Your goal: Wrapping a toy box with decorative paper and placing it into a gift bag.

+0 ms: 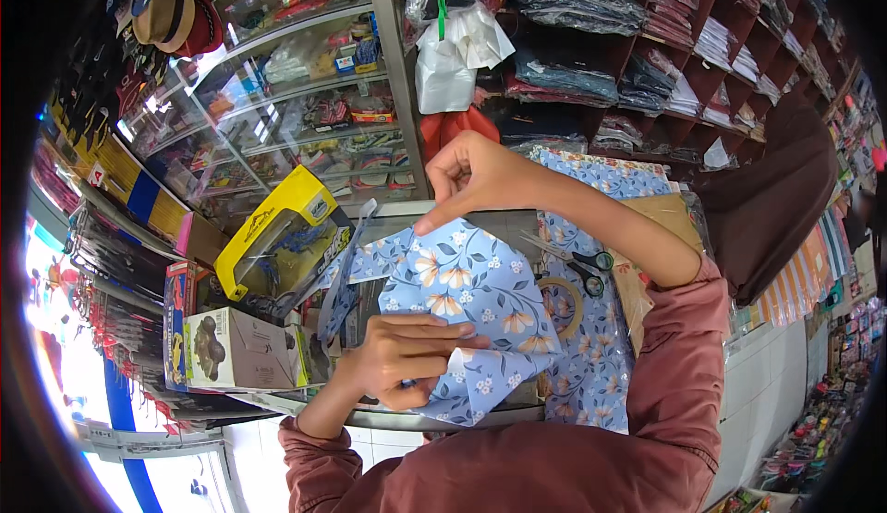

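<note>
A bundle wrapped in light blue floral paper (478, 291) lies before me on a glass counter. My left hand (409, 357) rests on its lower left, the fingers bent over the paper. My right hand (461, 180) is at the upper edge, thumb and fingers pinched at the corner where a narrow floral strip (381, 256) runs off to the left. Scissors with black handles (589, 270) and a roll of tape (575, 305) lie to the right on a larger floral sheet (589, 381). What is inside the paper is hidden.
A yellow toy box (260, 225) and a white carton (239, 350) stand at the left. Brown cardboard (658, 215) lies at the right. Behind the counter are a glass display cabinet (388, 62), hanging plastic bags (447, 76) and shelves of packed clothes (568, 80).
</note>
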### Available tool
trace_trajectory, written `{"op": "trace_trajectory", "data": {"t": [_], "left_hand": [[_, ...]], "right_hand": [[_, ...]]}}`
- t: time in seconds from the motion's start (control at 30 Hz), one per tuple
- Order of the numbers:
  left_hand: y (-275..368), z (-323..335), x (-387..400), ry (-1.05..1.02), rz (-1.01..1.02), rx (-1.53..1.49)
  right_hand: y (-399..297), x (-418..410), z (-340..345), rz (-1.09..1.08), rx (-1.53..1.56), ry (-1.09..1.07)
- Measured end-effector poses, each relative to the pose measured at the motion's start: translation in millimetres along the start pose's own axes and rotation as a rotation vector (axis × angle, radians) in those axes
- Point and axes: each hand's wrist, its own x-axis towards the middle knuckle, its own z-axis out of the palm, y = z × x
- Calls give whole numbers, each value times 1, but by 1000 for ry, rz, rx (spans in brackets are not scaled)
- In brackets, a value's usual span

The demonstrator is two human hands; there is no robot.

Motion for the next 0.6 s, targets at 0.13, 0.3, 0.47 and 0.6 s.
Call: {"op": "trace_trajectory", "data": {"t": [0.13,0.3,0.47,0.6], "left_hand": [[1,2,-2,35,9,15],[1,3,-1,31,-6,-14],[1,1,1,39,-7,-4],[0,-3,6,10,-31,-23]], "right_hand": [[11,7,0,-59,2,-18],[3,-10,7,-170,-111,56],[11,-68,-12,-82,-238,-29],[17,-85,-11,103,-214,54]]}}
